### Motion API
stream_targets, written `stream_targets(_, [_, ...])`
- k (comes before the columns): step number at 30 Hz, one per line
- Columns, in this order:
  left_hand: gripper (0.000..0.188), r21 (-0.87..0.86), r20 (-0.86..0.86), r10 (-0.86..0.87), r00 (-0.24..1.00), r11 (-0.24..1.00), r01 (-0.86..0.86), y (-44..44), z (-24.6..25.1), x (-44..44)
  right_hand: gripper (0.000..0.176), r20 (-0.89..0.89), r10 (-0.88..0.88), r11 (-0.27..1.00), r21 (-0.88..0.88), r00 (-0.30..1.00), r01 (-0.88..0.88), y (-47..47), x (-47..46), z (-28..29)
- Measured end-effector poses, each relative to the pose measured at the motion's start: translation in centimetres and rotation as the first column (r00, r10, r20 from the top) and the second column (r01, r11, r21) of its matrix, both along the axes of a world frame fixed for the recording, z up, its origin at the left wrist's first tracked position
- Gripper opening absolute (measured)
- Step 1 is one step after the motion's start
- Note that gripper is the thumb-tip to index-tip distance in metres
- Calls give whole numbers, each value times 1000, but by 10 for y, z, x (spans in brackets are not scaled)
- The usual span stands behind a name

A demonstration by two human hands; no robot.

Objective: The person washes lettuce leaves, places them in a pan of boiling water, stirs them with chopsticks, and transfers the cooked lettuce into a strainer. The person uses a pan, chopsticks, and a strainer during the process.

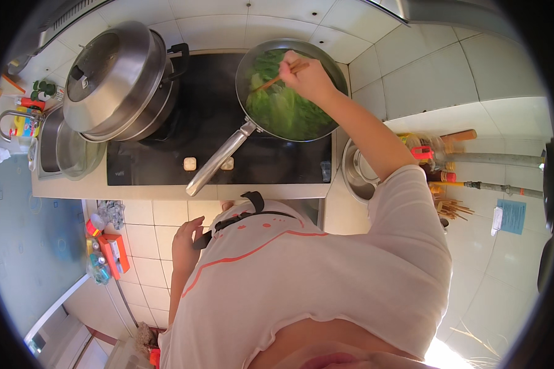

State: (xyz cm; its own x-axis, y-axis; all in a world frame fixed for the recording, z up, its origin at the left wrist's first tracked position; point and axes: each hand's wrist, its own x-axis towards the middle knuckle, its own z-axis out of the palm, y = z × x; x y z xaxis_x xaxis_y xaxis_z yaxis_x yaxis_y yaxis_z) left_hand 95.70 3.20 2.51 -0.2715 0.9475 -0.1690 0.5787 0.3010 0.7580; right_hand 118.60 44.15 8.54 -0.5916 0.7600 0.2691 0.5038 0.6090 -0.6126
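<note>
Over a long-handled frying pan, my right hand grips a pair of wooden chopsticks. Their lower ends reach into the leafy green vegetables that fill much of the pan. The pan rests on the right side of a black glass cooktop, and its metal handle slants out past the front edge. Beside my waist hangs my left hand, fingers apart and nothing visible in it, near a black strap on my shirt.
A large lidded steel pot covers the cooktop's left side. Further left are a glass bowl and a sink. A metal bowl, bottles and a bundle of chopsticks stand right of the cooktop.
</note>
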Motion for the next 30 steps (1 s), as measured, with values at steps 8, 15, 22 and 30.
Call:
stream_targets(8, [24,-14,25,-44,999,999,44,13,-6,-3,30,-431,-464,827,-524,774,204,-15,35,-22])
stream_targets(15, [24,51,27,-107,994,993,106,22,-13,-15,32,-571,-710,687,-690,411,229,-40,72,-40])
stream_targets(22, [25,57,67,-214,975,976,210,34,-14,-24,33,-643,-748,663,-709,166,240,-55,95,-12])
stream_targets(30, [27,25,82,-282,956,959,281,41,-7,-32,32,-739,-672,715,-630,50,302,-66,119,20])
